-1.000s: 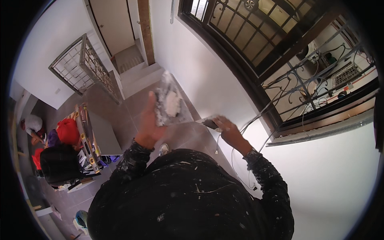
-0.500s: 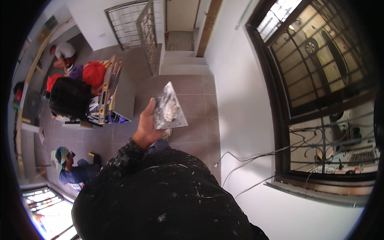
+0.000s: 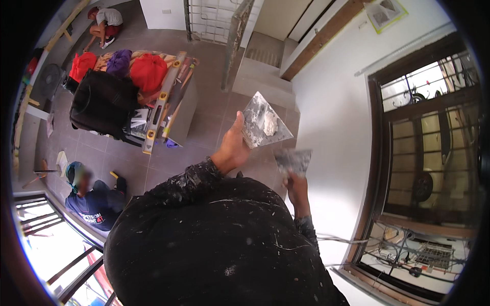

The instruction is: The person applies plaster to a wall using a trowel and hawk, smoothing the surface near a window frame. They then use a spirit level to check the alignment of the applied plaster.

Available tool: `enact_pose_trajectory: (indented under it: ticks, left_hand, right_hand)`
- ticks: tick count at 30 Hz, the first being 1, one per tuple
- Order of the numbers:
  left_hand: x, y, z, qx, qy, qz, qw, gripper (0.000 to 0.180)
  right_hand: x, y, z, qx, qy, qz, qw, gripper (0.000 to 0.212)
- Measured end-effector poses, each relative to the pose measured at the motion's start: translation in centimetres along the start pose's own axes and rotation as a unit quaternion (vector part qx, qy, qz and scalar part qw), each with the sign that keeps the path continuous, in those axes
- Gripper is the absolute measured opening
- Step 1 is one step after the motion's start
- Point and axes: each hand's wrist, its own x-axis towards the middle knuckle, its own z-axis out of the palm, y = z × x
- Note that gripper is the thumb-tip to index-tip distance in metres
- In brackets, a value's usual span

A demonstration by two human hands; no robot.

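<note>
My left hand (image 3: 232,149) is closed on the edge of a flat metal putty plate (image 3: 253,118), its thumb lying along the near side. A lump of whitish putty (image 3: 270,124) sits on the smeared face of this plate. Lower and to the right, my right hand (image 3: 296,187) grips a wide-bladed putty knife (image 3: 294,159) by its narrow end. The knife's grey blade points away from me and is slightly blurred. A small gap separates it from the plate.
The white wall (image 3: 332,112) with a barred window (image 3: 423,168) rises close on my right. At left stands a grey box-like table holding a black bag (image 3: 102,104), red bundles (image 3: 149,71) and a spirit level (image 3: 157,120). One person (image 3: 97,204) sits nearby; another (image 3: 106,25) crouches farther off.
My right hand has come into view with the putty knife. My left hand and the plate now appear farther right. The view has turned, with the bag and table appearing larger.
</note>
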Motion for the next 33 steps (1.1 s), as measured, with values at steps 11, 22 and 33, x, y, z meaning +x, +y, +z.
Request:
enact_pose_trajectory:
  ticks: [11, 22, 33]
  left_hand:
    - [5.4, 9.6, -2.4, -0.011, 0.086, 0.161, 0.983, 0.061]
    - [7.7, 13.3, -6.0, 0.093, 0.160, 0.254, 0.949, 0.061]
    - [6.2, 24.5, -22.4, 0.535, 0.409, 0.100, 0.733, 0.069]
  right_hand:
    - [9.5, -9.5, 26.8, 0.045, -0.291, 0.016, 0.955, 0.022]
    - [21.3, -10.7, 35.3, -0.066, -0.472, 0.196, 0.857, 0.030]
    - [31.2, -9.2, 39.7, -0.145, -0.449, 0.192, 0.861, 0.027]
